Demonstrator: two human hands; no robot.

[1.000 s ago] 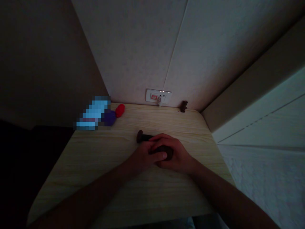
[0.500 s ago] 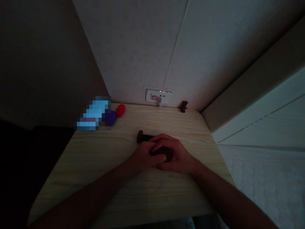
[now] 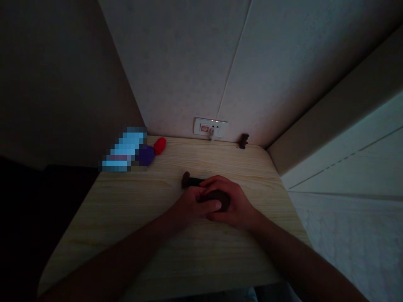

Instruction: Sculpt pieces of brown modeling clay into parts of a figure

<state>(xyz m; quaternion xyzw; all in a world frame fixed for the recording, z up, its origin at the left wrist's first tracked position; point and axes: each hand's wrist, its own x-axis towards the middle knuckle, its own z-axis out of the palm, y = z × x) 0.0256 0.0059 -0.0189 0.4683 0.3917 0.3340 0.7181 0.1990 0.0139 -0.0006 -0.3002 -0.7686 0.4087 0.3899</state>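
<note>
Both my hands meet over the middle of the table, closed around a dark brown rounded lump (image 3: 223,199) that looks like modelling clay. My left hand (image 3: 192,206) grips it from the left, with the thumb lying across its front. From the right, my right hand (image 3: 234,200) curls around the same lump, fingers over its far side. Just behind the hands lies a black rod (image 3: 194,182) with a brown knob (image 3: 185,180) at its left end. The rod's right end is hidden by my fingers.
On the wood-grain table (image 3: 132,222), a blurred-out bright rectangle (image 3: 124,149) sits at the back left, beside a purple lump (image 3: 146,155) and a red lump (image 3: 160,145). Small dark brown pieces (image 3: 243,141) stand at the back right. A wall socket (image 3: 210,128) is behind.
My hands stay around the brown lump in nearly the same place; the left thumb shifts slightly on it. The whole view drifts a little, and the other things stay put.
</note>
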